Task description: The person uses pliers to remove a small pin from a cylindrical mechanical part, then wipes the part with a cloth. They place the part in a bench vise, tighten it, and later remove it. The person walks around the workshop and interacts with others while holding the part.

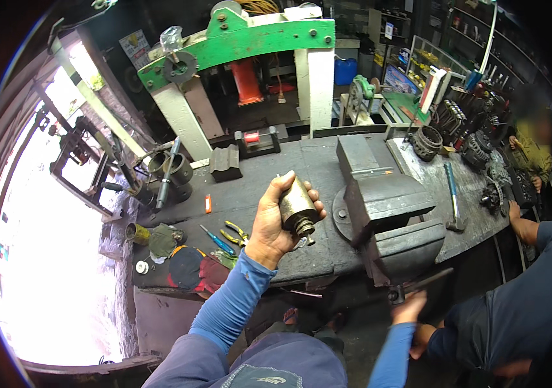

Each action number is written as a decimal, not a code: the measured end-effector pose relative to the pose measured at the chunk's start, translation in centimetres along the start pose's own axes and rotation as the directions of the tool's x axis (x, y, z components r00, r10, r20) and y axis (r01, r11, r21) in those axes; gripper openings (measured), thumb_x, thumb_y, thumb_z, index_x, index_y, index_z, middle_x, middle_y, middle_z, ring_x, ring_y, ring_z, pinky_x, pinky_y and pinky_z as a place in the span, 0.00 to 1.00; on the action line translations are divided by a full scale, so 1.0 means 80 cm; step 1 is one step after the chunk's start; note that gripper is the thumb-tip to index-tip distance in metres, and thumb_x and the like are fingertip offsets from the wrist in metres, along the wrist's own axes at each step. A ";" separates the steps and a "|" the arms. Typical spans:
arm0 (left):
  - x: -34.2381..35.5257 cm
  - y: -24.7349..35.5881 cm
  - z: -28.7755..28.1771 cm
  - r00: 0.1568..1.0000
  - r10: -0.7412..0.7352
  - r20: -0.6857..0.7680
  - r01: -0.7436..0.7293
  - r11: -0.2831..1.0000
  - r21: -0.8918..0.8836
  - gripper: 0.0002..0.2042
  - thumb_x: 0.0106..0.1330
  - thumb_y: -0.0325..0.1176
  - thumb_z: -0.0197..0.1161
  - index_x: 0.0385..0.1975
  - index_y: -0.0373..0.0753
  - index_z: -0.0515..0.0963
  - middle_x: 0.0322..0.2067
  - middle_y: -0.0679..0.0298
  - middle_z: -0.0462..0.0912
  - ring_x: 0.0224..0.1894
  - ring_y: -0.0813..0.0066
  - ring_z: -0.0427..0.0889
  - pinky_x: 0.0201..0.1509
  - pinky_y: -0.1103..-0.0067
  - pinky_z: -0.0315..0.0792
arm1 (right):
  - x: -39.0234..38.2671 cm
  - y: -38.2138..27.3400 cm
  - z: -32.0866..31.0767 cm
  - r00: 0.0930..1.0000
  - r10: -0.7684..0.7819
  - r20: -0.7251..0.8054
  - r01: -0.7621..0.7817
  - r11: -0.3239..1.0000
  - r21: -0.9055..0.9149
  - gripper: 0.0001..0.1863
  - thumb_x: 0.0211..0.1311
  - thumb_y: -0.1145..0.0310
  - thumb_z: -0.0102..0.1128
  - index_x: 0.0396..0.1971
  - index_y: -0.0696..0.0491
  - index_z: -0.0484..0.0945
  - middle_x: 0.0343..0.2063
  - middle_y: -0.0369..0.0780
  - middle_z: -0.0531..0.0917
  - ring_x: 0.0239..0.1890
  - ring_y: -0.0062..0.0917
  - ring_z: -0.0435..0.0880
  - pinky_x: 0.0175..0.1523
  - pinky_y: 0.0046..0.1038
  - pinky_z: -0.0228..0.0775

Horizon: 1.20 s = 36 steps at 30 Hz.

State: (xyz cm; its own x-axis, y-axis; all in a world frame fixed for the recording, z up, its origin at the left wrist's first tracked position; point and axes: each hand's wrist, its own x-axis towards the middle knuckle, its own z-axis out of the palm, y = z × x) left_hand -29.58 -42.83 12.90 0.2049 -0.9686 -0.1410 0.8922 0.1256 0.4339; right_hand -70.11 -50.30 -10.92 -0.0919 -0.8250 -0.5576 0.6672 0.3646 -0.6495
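My left hand [275, 223] is wrapped round a brass-coloured metal cylinder [297, 204] with a stepped, narrower end that points down to the right. This part is held up over the bench, left of a large dark bench vise [386, 200]. A gap shows between the vise jaws. Low at the front of the vise, my right hand [410, 306] is closed at the vise handle [432, 279]; hand and handle are both blurred. On the bench by my left wrist lie yellow-handled pliers [234, 231] and a blue screwdriver [218, 240].
A co-worker in dark clothes [515, 304] stands close on my right, one hand on the bench. A hammer [454, 200] and alternator-like parts [476, 149] lie on the right. Behind stands a green-and-white press frame [256, 46]. A dark V-shaped block [225, 161] sits before it.
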 end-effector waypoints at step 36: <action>-0.058 0.000 -0.078 0.913 0.405 -0.043 -0.201 0.540 0.817 0.18 0.58 0.34 0.82 0.40 0.36 0.78 0.30 0.73 0.79 0.33 0.86 0.75 0.37 0.82 0.73 | -0.154 0.121 -0.012 0.294 0.260 0.920 0.909 -0.374 -0.185 0.20 0.46 0.59 0.76 0.38 0.53 0.85 0.40 0.41 0.86 0.41 0.37 0.86 0.62 0.42 0.73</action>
State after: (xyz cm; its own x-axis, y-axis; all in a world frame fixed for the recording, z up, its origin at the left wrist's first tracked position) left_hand -28.07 -36.98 8.00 0.5656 -0.8247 0.0084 0.1122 0.0870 0.9899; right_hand -63.21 -36.16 -10.85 0.8262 -0.5451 0.1425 -0.4701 -0.8063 -0.3590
